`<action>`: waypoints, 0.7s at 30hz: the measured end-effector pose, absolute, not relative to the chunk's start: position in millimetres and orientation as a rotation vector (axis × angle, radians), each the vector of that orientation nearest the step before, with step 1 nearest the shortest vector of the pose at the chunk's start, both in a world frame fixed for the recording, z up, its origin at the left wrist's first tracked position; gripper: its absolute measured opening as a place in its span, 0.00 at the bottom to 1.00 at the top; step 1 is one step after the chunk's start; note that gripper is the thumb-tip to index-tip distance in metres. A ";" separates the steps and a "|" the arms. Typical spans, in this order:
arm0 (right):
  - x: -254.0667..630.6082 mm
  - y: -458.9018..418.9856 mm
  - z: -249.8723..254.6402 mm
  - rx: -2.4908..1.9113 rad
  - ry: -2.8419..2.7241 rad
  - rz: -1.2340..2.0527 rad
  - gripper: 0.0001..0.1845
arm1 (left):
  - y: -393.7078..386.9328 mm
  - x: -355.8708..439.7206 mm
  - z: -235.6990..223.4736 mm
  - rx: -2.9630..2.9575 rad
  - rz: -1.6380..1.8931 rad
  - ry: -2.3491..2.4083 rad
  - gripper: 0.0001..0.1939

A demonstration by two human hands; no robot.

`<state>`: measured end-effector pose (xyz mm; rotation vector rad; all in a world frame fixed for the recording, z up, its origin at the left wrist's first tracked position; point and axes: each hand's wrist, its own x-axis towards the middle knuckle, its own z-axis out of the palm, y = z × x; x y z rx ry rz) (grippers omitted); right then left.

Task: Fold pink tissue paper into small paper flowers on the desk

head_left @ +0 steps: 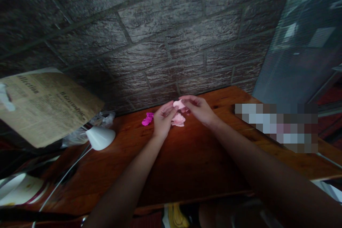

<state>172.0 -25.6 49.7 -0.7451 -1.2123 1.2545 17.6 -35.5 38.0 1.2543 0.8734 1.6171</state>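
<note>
Between both hands, just above the wooden table (171, 164), is a small pale pink piece (179, 104); whether it is paper or something softer I cannot tell. My left hand (162, 119) pinches its left side, a ring showing on one finger. From the right, the thumb and fingers of my right hand (199, 108) close on the same piece. Under the hands lies a crumpled light pink piece (178, 120), partly hidden by the left hand. A bright magenta crumpled piece (148, 118) rests on the table to the left of my left hand.
At the left stand a newsprint-patterned paper bag (48, 107) and a white lamp-like cone (100, 137) with a white cord. A white tub (22, 188) is at lower left. Behind the table rises a stone-patterned wall (160, 42). A blurred-out object (278, 126) lies at the right.
</note>
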 end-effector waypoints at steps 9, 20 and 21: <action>170.7 -25.7 48.5 -0.668 -1.170 1.324 0.15 | -36.2 16.6 37.9 1.267 1.568 0.976 0.19; 170.9 -27.0 50.3 -0.667 -1.182 1.300 0.19 | -37.0 17.7 49.3 1.017 1.410 0.802 0.24; 171.1 -26.9 50.0 -0.674 -1.189 1.291 0.19 | -37.2 17.2 50.1 1.004 1.384 0.805 0.25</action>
